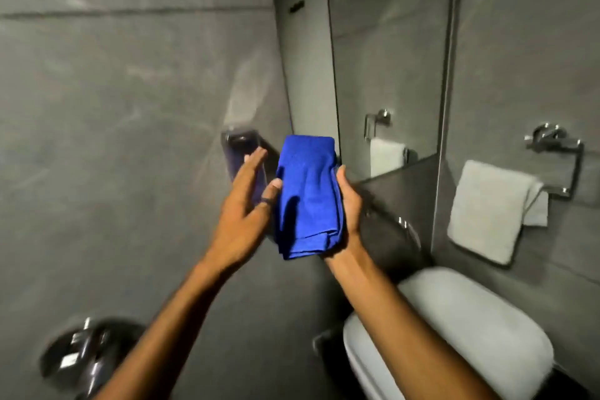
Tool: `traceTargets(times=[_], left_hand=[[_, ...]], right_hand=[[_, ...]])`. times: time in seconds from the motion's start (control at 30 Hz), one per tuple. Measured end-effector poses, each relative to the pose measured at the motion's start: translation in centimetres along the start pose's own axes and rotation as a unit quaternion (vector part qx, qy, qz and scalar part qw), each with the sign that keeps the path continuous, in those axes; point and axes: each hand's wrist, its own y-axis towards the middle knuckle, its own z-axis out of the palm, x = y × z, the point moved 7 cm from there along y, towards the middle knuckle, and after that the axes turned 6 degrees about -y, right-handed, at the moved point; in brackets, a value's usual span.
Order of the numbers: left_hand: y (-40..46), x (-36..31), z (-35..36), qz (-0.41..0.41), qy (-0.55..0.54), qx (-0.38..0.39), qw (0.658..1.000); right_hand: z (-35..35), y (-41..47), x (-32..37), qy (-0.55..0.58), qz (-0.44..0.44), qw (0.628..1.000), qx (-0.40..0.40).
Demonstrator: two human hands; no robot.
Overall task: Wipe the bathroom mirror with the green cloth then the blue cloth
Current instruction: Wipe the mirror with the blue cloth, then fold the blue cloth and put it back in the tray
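I am holding the blue cloth [308, 195] up in front of me, folded into a thick pad, lying across my right hand [349, 204]. That grip is closing around it: the thumb is pressing on the cloth's right edge while the fingers are hidden underneath, so I am judging it as a loose clasp, not a tight pinch. My left hand [246, 204] is hovering just beside the cloth's left edge, fingers spread and flat, thumb tip touching or nearly touching the fabric; it is gripping nothing.

The mirror [373, 58] is standing ahead and to the right, a tall panel reflecting a towel on its ring. The cloth is not touching the glass; it is hanging in the air well short of it, in front of the grey wall [113, 107].

The green cloth is not showing anywhere here. Since I am handling the blue one, I am guessing the green pass is over and the second pass is only being prepared, with the wiping itself all left to do. I cannot confirm that from the glass, which is looking neither clearly streaked nor clearly clean at this angle.

A white towel [487, 204] is hanging to the right, above the toilet [454, 318].
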Motion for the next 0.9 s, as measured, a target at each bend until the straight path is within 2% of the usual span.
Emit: traceTargets(times=[0.07,0.1,0.17,0.2,0.27,0.4,0.53,0.63,0.7,0.8,0.9], left_hand=[[-7.2,5.8,1.8,-0.134,-0.117,0.007,0.984],[-10.1,8.2,2.7,-0.197,-0.178,0.021,0.964],[-16.7,12.7,3.9,-0.334,-0.298,0.036,0.894],[-20.3,14.8,3.9,-0.383,-0.322,0.035,0.865],[-26.3,18.3,3.2,-0.443,-0.318,0.014,0.838],[-39.6,24.9,1.5,-0.569,-0.264,-0.039,0.778],[-52.5,30.1,0.9,-0.672,-0.216,-0.099,0.702],[-60.3,33.7,0.6,-0.711,-0.201,-0.162,0.654],[-63.8,35.7,0.3,-0.717,-0.188,-0.194,0.643],[-66.9,38.5,-0.4,-0.714,-0.166,-0.213,0.646],[-68.1,40.3,-1.5,-0.717,-0.119,-0.168,0.666]], right_hand=[[-2.8,-4.3,-3.4,-0.016,0.026,0.999,-0.041],[-4.2,-6.1,-4.9,-0.028,0.042,0.996,-0.073],[-7.9,-9.8,-9.4,-0.056,0.098,0.985,-0.133],[-10.1,-12.1,-12.2,-0.076,0.136,0.975,-0.161],[-14.0,-16.1,-16.3,-0.111,0.202,0.953,-0.196],[-21.6,-23.9,-25.6,-0.245,0.334,0.874,-0.255],[-28.0,-31.5,-34.2,-0.37,0.446,0.778,-0.244],[-32.0,-35.9,-39.7,-0.441,0.5,0.701,-0.255],[-33.5,-37.5,-42.6,-0.459,0.519,0.677,-0.25],[-35.1,-39.0,-46.4,-0.48,0.529,0.656,-0.245],[-35.8,-39.7,-48.6,-0.495,0.54,0.639,-0.232]])
